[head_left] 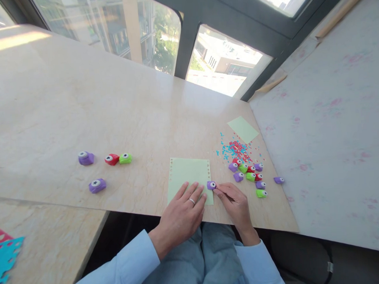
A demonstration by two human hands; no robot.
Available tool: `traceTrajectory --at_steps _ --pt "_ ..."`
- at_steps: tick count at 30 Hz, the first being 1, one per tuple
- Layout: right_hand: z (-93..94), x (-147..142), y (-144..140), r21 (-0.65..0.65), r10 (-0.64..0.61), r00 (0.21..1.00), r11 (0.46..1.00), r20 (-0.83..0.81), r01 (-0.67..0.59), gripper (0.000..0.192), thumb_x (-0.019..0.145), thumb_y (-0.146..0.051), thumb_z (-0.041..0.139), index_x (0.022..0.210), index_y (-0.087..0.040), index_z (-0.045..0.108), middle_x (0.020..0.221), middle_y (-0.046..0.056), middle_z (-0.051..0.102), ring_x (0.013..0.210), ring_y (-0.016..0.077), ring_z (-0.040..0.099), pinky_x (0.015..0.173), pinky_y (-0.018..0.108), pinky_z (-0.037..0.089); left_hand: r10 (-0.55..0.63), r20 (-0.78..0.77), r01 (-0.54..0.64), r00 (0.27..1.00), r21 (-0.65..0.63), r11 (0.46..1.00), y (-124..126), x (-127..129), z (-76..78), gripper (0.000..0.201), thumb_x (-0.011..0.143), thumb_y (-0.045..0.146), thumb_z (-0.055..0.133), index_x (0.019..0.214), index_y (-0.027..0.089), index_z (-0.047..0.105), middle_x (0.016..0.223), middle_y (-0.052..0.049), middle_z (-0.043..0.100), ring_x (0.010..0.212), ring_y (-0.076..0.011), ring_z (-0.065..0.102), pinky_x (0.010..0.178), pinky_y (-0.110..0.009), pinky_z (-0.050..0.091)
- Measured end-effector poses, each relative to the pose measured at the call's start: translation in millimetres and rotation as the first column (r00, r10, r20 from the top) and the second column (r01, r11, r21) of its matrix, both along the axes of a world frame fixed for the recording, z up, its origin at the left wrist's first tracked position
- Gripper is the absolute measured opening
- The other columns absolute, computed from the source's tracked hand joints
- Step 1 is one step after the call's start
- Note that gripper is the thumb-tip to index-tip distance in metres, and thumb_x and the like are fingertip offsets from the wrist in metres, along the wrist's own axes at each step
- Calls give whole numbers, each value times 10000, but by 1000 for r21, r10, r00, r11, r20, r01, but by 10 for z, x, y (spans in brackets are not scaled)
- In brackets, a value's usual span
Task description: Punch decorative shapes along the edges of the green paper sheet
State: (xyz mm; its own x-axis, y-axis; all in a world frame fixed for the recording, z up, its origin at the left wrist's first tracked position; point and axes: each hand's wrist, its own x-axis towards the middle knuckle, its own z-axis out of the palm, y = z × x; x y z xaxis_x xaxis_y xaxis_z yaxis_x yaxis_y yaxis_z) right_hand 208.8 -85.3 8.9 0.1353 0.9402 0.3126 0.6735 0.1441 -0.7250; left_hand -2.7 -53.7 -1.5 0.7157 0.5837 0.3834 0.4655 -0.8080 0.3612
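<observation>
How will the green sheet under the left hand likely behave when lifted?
The green sheet looks thin, so probably light and floppy. The holes along its side edges may make them tear more easily. The purple punch at its right edge might catch it.

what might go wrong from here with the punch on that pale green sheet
The sheet could slip under the flat left hand, leaving new holes out of line with those along its edge. The right hand might tilt the purple craft punch and tear the margin. The loose red and blue confetti could scatter if a sleeve brushes it.
</observation>
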Motion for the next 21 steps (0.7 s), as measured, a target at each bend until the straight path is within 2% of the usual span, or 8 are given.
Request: traceTrajectory --at_steps 13,21 --pt "-42 17 -48 -28 -6 1000 1000 3 6 167 917 -250 664 1057 -258 754 987 57 731 910 203 687 824 348 566 13 24 -13 1000 1 1000 -13 11 -45 350 990 232 447 1288 123 595 1427 -141 573 1365 -291 491 1183 -500 318" --pt "-38 -2 -31 -44 -45 999 998 31 47 175 920 -296 658 1061 -244 747 959 57 732 862 198 688 772 340 576 6 29 -6 1000 9 1000 -9 11 -64 341 986 234 464 1280 124 597 1423 -148 574 1371 -289 482 1182 -500 312"
